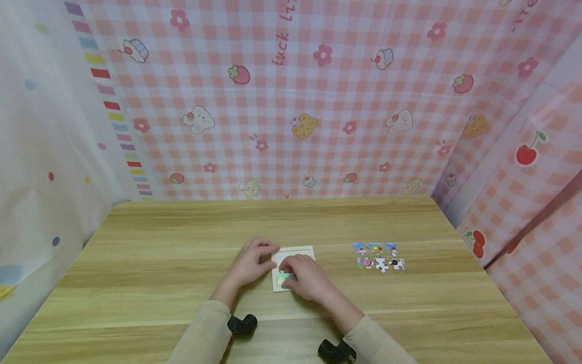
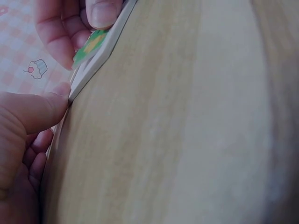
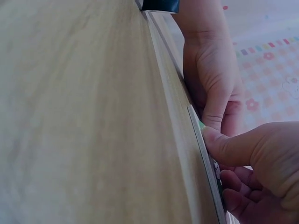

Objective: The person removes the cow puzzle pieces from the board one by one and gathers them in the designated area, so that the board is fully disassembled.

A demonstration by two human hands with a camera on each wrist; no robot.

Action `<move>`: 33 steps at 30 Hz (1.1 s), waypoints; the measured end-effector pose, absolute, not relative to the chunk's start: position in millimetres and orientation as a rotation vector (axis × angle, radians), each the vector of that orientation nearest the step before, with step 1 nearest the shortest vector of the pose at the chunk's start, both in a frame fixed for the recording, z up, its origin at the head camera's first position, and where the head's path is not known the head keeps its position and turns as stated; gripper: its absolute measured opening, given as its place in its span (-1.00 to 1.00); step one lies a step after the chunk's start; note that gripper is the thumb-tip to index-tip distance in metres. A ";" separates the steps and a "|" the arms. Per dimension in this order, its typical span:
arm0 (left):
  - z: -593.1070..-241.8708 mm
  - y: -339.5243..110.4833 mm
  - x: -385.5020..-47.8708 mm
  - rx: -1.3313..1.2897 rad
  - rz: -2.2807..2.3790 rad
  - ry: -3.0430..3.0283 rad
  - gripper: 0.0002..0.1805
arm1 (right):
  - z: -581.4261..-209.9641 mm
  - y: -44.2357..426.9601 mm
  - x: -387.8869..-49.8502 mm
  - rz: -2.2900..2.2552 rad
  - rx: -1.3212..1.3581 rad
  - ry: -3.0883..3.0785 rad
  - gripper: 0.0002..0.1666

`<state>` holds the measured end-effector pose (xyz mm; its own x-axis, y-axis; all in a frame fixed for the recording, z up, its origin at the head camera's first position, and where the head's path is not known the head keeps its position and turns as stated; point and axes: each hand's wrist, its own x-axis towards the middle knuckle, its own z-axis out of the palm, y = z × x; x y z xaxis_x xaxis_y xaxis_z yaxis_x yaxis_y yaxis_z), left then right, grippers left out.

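Note:
A small white puzzle tray (image 1: 305, 248) with a raised border lies in the middle of the wooden table. My left hand (image 1: 249, 263) steadies it from the left, with the thumb (image 2: 52, 105) against its edge and the index finger by its far corner. Over the tray, my right hand (image 1: 309, 278) pinches a green and yellow jigsaw piece (image 2: 91, 45) between thumb and fingers. That piece is tilted, one edge raised off the tray in the left wrist view. The right fingers hide much of the tray's inside, so I cannot tell whether other pieces lie there.
Several loose jigsaw pieces (image 1: 381, 264) lie in two rows to the right of the tray, some touching. The wooden table (image 1: 182, 227) meets a pink checked curtain (image 1: 273, 101) behind, and cloth hangs at both sides. Black wrist devices (image 1: 242, 325) sit on both forearms.

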<state>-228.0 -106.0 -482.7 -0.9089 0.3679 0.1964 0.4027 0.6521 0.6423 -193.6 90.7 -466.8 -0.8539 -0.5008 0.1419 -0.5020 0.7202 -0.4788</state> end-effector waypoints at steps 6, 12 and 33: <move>-482.9 -106.4 -227.7 -0.660 -1.109 -2.812 -0.58 | -467.0 90.1 -192.8 0.791 0.845 -2.906 -0.68; -483.2 -106.8 -227.4 -0.650 -1.117 -2.812 -0.58 | -464.9 92.0 -193.2 0.758 0.896 -2.897 -0.73; -480.6 -105.1 -227.5 -0.650 -1.132 -2.810 -0.58 | -462.1 96.3 -205.1 0.824 0.998 -2.941 -0.79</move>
